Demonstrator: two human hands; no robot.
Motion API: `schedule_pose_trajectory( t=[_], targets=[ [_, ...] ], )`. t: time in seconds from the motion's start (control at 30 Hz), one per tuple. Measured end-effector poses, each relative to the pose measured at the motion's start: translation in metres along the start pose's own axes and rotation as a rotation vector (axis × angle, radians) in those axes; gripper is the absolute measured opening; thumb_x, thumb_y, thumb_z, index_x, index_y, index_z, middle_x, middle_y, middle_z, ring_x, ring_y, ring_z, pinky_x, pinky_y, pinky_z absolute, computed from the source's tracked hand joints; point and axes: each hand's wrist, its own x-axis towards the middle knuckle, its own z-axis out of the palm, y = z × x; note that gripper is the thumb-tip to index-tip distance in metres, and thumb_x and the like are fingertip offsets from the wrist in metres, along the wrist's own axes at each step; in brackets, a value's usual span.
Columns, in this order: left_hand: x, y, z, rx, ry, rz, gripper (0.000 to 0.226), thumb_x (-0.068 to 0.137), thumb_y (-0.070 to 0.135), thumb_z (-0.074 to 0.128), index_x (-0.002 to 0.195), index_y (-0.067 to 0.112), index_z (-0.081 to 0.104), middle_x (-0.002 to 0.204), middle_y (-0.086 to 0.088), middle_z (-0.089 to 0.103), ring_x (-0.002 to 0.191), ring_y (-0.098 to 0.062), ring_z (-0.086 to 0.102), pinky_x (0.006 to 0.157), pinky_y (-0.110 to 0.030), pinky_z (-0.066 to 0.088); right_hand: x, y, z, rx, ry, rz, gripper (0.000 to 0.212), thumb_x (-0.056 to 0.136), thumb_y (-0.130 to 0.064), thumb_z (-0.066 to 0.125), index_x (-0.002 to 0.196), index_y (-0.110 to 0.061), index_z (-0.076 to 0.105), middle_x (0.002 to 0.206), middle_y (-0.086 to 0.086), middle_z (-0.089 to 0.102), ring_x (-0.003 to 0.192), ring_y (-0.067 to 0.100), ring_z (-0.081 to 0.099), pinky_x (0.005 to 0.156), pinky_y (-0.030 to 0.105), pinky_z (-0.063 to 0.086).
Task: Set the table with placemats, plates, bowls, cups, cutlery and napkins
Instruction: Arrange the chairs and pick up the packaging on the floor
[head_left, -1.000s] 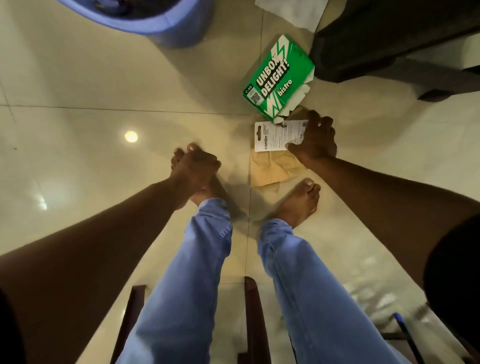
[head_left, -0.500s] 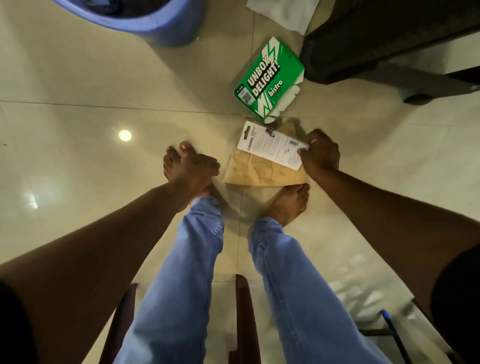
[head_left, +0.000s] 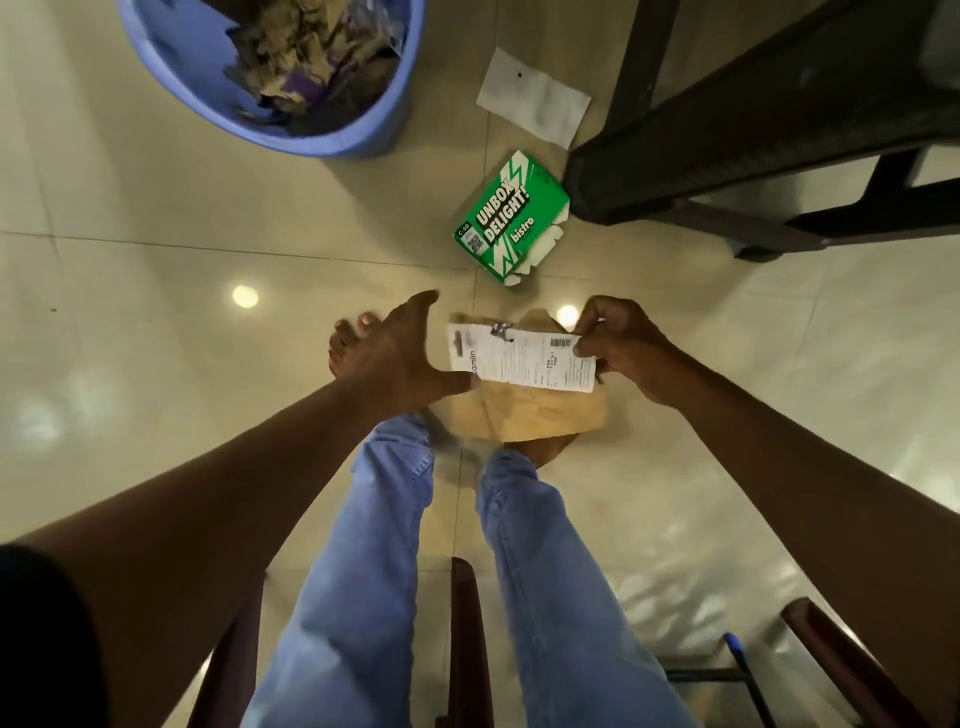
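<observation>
My right hand (head_left: 621, 348) pinches the right end of a white printed card (head_left: 522, 361) and a brown paper bag (head_left: 530, 413) that hangs under it, both lifted above the floor. My left hand (head_left: 402, 356) is spread open with straight fingers, its thumb reaching to the card's left edge. No plates, cups, cutlery or placemats are in view. My legs in blue jeans and my bare feet are below the hands.
A green "Unbox Delight" box (head_left: 511, 218) lies on the tiled floor ahead. A blue tub (head_left: 291, 88) full of paper scraps stands at the upper left. A white paper sheet (head_left: 535, 104) lies by a dark table leg (head_left: 779, 130). Dark wooden chair rails (head_left: 467, 649) are beneath me.
My right hand has lifted the card and brown bag off the floor. My left hand has opened from a loose fist and reached across to the card's left edge. The view tilted up.
</observation>
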Motion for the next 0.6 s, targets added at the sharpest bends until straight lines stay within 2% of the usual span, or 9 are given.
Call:
schedule_pose_trajectory(
  t=[0.1, 0.17, 0.2, 0.27, 0.33, 0.4, 0.5, 0.57, 0.6],
  targets=[
    [-0.003, 0.028, -0.028, -0.086, -0.052, 0.115, 0.117, 0.070, 0.053, 0.091, 0.163, 0.027, 0.024, 0.162, -0.001, 0.043, 0.143, -0.025, 0.047, 0.113, -0.038, 0.037, -0.007, -0.044, -0.005, -0.156, -0.080, -0.115, 0.023, 0.092, 0.002, 0.064, 0.081, -0.018, 0.058, 0.096, 0.011, 0.076, 0.093, 0.025, 0.076, 0.085, 0.056, 0.060],
    [0.001, 0.037, -0.045, -0.217, -0.198, 0.098, 0.115, 0.061, 0.056, 0.093, 0.158, 0.027, 0.037, 0.151, 0.001, 0.055, 0.130, -0.019, 0.060, 0.110, -0.035, 0.047, -0.010, -0.074, -0.003, -0.180, -0.128, -0.190, 0.024, 0.092, 0.003, 0.062, 0.082, -0.018, 0.058, 0.100, 0.014, 0.072, 0.100, 0.027, 0.074, 0.085, 0.046, 0.060],
    [0.003, 0.040, -0.052, -0.233, -0.270, 0.100, 0.110, 0.055, 0.061, 0.090, 0.151, 0.026, 0.048, 0.139, 0.001, 0.065, 0.119, -0.018, 0.067, 0.104, -0.035, 0.053, -0.010, -0.090, -0.001, -0.176, -0.154, -0.225, 0.024, 0.092, 0.003, 0.062, 0.082, -0.018, 0.058, 0.104, 0.016, 0.071, 0.103, 0.029, 0.073, 0.085, 0.044, 0.060],
    [0.004, 0.041, -0.062, -0.217, -0.353, 0.108, 0.083, 0.059, 0.055, 0.080, 0.132, 0.018, 0.066, 0.116, -0.005, 0.076, 0.101, -0.024, 0.074, 0.091, -0.038, 0.060, -0.006, -0.112, 0.006, -0.146, -0.215, -0.268, 0.020, 0.089, -0.003, 0.064, 0.080, -0.020, 0.058, 0.112, 0.020, 0.070, 0.101, 0.032, 0.073, 0.085, 0.045, 0.060],
    [0.007, 0.035, -0.063, -0.261, -0.337, 0.073, 0.056, 0.076, 0.035, 0.080, 0.123, 0.008, 0.069, 0.110, -0.013, 0.076, 0.097, -0.031, 0.075, 0.083, -0.038, 0.060, 0.001, -0.127, 0.014, -0.121, -0.247, -0.304, 0.015, 0.084, -0.010, 0.064, 0.082, -0.024, 0.061, 0.119, 0.015, 0.070, 0.097, 0.031, 0.074, 0.083, 0.045, 0.060],
    [0.011, 0.020, -0.062, -0.323, -0.239, 0.006, 0.033, 0.091, 0.017, 0.076, 0.121, 0.004, 0.069, 0.112, -0.016, 0.075, 0.098, -0.034, 0.074, 0.080, -0.037, 0.059, 0.018, -0.133, 0.021, -0.029, -0.176, -0.290, 0.014, 0.091, -0.006, 0.064, 0.090, -0.020, 0.065, 0.116, 0.016, 0.072, 0.097, 0.029, 0.075, 0.084, 0.044, 0.061],
    [0.016, -0.013, -0.059, -0.354, -0.102, -0.076, 0.026, 0.095, 0.014, 0.070, 0.120, 0.009, 0.069, 0.111, -0.013, 0.075, 0.094, -0.031, 0.074, 0.079, -0.043, 0.062, 0.060, -0.124, 0.026, 0.103, 0.117, -0.155, 0.005, 0.094, -0.014, 0.066, 0.095, -0.018, 0.066, 0.106, 0.012, 0.075, 0.094, 0.023, 0.074, 0.087, 0.046, 0.062],
    [0.008, -0.026, -0.058, -0.359, -0.052, -0.101, 0.023, 0.095, 0.017, 0.068, 0.118, 0.014, 0.070, 0.107, -0.010, 0.076, 0.090, -0.028, 0.076, 0.081, -0.050, 0.064, 0.081, -0.106, 0.023, 0.074, 0.282, -0.049, 0.007, 0.090, -0.023, 0.071, 0.095, -0.027, 0.067, 0.115, 0.009, 0.072, 0.104, 0.027, 0.071, 0.091, 0.051, 0.060],
    [0.013, -0.042, -0.056, -0.385, -0.030, -0.115, 0.023, 0.096, 0.017, 0.067, 0.119, 0.015, 0.070, 0.107, -0.009, 0.076, 0.088, -0.028, 0.076, 0.079, -0.051, 0.064, 0.103, -0.096, 0.028, 0.041, 0.324, -0.005, 0.018, 0.089, -0.028, 0.072, 0.105, -0.025, 0.067, 0.124, 0.009, 0.069, 0.112, 0.029, 0.068, 0.096, 0.050, 0.058]
  ],
)
